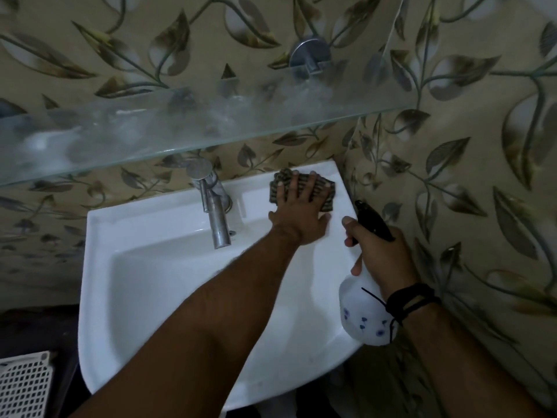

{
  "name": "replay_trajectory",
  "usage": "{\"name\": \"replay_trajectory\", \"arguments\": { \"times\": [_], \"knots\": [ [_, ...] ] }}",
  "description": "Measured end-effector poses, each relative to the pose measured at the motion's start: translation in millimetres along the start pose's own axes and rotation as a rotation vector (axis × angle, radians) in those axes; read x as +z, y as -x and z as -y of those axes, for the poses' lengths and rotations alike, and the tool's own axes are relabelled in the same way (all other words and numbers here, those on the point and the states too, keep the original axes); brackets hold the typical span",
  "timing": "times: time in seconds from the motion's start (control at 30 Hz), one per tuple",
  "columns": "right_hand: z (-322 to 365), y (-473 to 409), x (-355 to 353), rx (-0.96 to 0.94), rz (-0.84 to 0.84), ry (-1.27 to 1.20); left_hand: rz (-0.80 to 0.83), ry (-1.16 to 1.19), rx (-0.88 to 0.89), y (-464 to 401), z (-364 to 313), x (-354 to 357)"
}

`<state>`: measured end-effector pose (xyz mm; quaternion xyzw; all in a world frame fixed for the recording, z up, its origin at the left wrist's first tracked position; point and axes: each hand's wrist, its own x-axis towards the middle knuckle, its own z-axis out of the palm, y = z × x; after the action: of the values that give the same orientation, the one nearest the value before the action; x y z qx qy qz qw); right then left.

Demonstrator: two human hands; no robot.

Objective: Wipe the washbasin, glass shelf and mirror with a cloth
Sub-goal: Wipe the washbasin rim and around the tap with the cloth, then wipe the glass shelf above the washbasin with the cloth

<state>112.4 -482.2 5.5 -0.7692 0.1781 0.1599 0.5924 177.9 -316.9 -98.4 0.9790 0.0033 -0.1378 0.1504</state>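
Note:
A white washbasin (144, 285) is fixed to a leaf-patterned tiled wall. My left hand (301, 215) lies flat with spread fingers on a dark checked cloth (324, 193), pressing it onto the basin's back right corner. My right hand (379, 254) grips the black trigger head of a white spray bottle (364, 318) with blue flowers, held over the basin's right rim. Above the basin runs a smeared glass shelf (180, 128). The mirror is not in view.
A steel tap (217, 218) stands at the back middle of the basin. A round metal bracket (310, 54) holds the shelf to the wall. The tiled side wall (467, 176) is close on the right. A white lattice basket (24, 387) sits at the lower left.

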Motion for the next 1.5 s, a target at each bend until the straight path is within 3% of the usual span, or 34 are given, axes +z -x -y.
{"name": "replay_trajectory", "arguments": {
  "times": [0.13,0.4,0.87,1.27,1.5],
  "knots": [
    [-1,11,11,-0.017,0.063,-0.033,0.07,-0.05,-0.039,24,27,-25],
    [-4,37,14,-0.017,0.097,0.088,0.025,-0.149,-0.062,69,29,-37],
    [7,88,47,-0.135,0.089,0.192,-0.098,0.009,0.026,180,10,-79],
    [71,157,133,-0.298,0.352,0.107,-0.366,0.124,-0.15,302,75,-169],
    [119,175,175,-0.362,0.461,0.015,-0.774,-0.07,-0.185,340,137,-271]
  ]
}}
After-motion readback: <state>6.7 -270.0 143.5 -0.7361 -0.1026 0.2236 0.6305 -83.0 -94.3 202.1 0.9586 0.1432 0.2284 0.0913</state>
